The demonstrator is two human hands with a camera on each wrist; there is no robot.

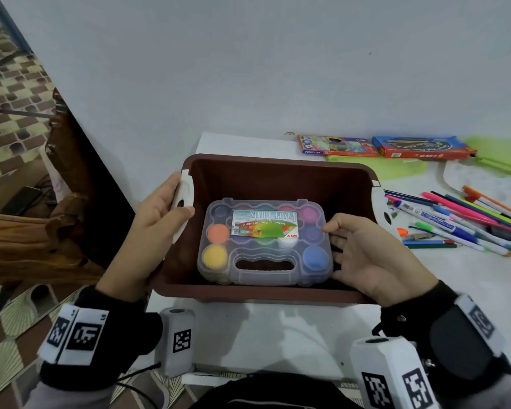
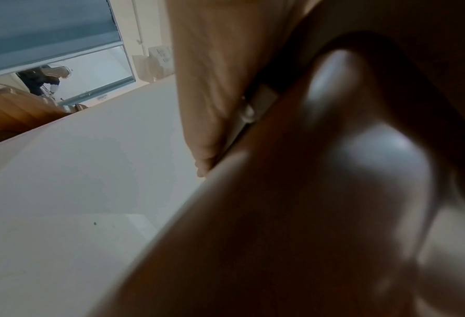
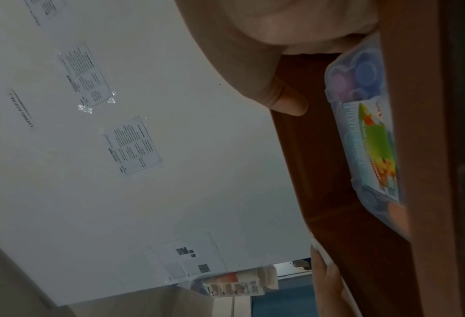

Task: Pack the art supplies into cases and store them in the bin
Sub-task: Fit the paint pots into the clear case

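Observation:
A brown bin (image 1: 278, 162) stands on the white table, close in front of me. My left hand (image 1: 165, 211) grips the white handle (image 1: 185, 196) on the bin's left rim, thumb inside and fingers outside. In the left wrist view that hand (image 2: 212, 85) lies against the bin's wall (image 2: 280, 214). A clear poster-paint case (image 1: 263, 246) lies flat on the bin's floor, label up. My right hand (image 1: 334, 242) is inside the bin at the case's right edge, palm up, with straight fingers touching it. The right wrist view shows the case (image 3: 366, 139) with the thumb (image 3: 288, 103) a little apart from it.
Several loose pens and markers (image 1: 455, 222) lie in a heap on the table right of the bin. Two flat pencil boxes (image 1: 337, 146) (image 1: 422, 147) sit at the back by the wall, next to a green pouch (image 1: 499, 154). Dark wooden furniture (image 1: 42, 231) stands at the left.

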